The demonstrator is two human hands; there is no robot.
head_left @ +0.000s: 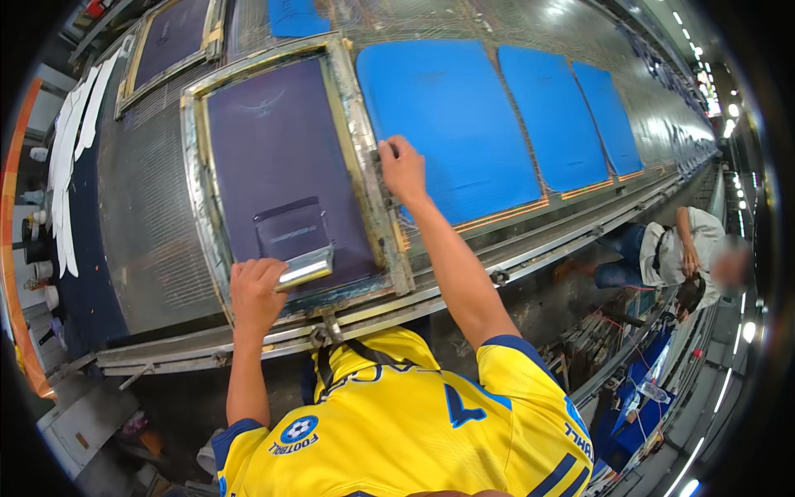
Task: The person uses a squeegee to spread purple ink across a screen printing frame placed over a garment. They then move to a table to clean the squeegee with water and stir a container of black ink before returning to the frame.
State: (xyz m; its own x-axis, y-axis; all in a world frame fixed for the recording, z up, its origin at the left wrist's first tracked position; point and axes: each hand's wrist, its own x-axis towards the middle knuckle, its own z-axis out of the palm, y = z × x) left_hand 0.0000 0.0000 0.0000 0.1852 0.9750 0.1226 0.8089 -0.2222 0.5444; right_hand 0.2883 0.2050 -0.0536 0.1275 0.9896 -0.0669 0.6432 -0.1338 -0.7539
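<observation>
**Squeegee in one hand, the other at the frame's edge**

Left of centre, the left hand (258,294) grasps the squeegee (306,269) by its near end, fingers wrapped over it. The bar lies aslant on the lower part of the purple mesh (281,157), just below a small dark rectangle; holding it by one end leaves most of its length free over the mesh.

The frame (358,124) around that mesh lies on the table (149,207), beside the first of three blue sheets (447,124) in the upper middle. Its lower end meets a bracket (330,323) at the metal rail (381,309), probably to keep it lined up.

At the frame's right side, the right hand (403,171) has its fingers curled in, touching the edge, perhaps to steady it; I cannot tell whether it grips or only rests there.

The sheets lie side by side in a row, likely so each can be reached in turn.
</observation>
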